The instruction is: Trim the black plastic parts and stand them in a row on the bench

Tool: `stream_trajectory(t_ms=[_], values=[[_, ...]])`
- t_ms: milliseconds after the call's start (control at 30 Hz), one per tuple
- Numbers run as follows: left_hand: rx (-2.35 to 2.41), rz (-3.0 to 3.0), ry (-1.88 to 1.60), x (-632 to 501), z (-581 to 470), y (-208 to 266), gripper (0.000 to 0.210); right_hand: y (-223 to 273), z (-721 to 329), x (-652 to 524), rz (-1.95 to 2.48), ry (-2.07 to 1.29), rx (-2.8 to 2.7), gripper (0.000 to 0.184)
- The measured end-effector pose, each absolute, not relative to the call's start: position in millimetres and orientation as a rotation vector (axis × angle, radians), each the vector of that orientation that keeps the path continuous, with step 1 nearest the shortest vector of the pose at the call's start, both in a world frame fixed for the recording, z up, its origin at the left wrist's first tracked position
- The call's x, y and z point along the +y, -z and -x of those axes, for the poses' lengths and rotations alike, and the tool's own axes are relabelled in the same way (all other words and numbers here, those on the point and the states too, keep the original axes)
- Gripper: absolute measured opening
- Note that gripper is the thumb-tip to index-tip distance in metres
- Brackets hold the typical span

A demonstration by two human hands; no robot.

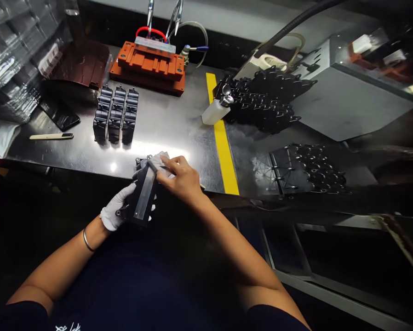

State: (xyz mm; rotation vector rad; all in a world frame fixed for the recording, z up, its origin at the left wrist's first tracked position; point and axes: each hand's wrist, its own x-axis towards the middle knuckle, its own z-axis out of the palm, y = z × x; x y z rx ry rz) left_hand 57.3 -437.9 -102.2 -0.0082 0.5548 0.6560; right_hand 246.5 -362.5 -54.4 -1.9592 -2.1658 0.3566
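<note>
My left hand [116, 209], in a white glove, is wrapped round a black moulded plastic part [145, 195] with a smooth grey strip along its face. The part is tilted in front of the bench's near edge. My bare right hand [180, 177] pinches a white cloth [160, 164] against the part's upper end. Gloved fingertips show along the part's right side, while the rest of those fingers are hidden behind it. Beyond my hands, three black moulded parts [116, 115] stand side by side on the metal bench [168, 119].
An orange fixture [151, 59] sits at the back, left of a yellow tape strip [223, 156]. Beside the tape are a white bottle [216, 112] and stacked black parts [261, 99]. A phone [60, 112], a cream-handled tool [51, 136] and a brown bin [78, 64] lie left.
</note>
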Motion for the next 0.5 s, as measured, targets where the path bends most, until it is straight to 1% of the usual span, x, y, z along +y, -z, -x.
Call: stream_trajectory(t_ms=[67,133,233,267,333,400,467,500], values=[[0.565,0.0,-0.641,-437.2,-55.8,97.3,0.047,57.6,-258.3,-352.3,2.028,-0.348,-2.099,0.046],[0.62,0.004,-0.667,-438.9,-53.9,90.2,0.044,58.8,-273.2,-343.9,2.078,-0.323,-2.031,0.047],[0.769,-0.042,-0.803,-445.7,-52.5,76.3,0.038,55.4,-291.5,-342.3,2.104,-0.234,-1.941,0.057],[0.825,-0.097,-0.863,-448.5,-53.2,71.5,0.039,53.3,-294.4,-345.1,2.101,-0.203,-1.902,0.058],[0.942,-0.269,-0.95,-453.2,-56.7,63.3,0.043,49.6,-294.7,-354.1,2.05,-0.193,-1.83,0.046],[1.043,-0.457,-0.989,-456.7,-62.1,60.1,0.06,48.4,-289.2,-364.5,1.928,-0.268,-1.849,0.033],[1.126,-0.612,-0.989,-459.5,-67.0,63.5,0.071,50.9,-281.0,-372.6,1.775,-0.366,-1.959,0.028],[1.174,-0.678,-0.979,-460.8,-68.7,67.2,0.071,53.6,-277.1,-375.4,1.709,-0.398,-2.023,0.026]])
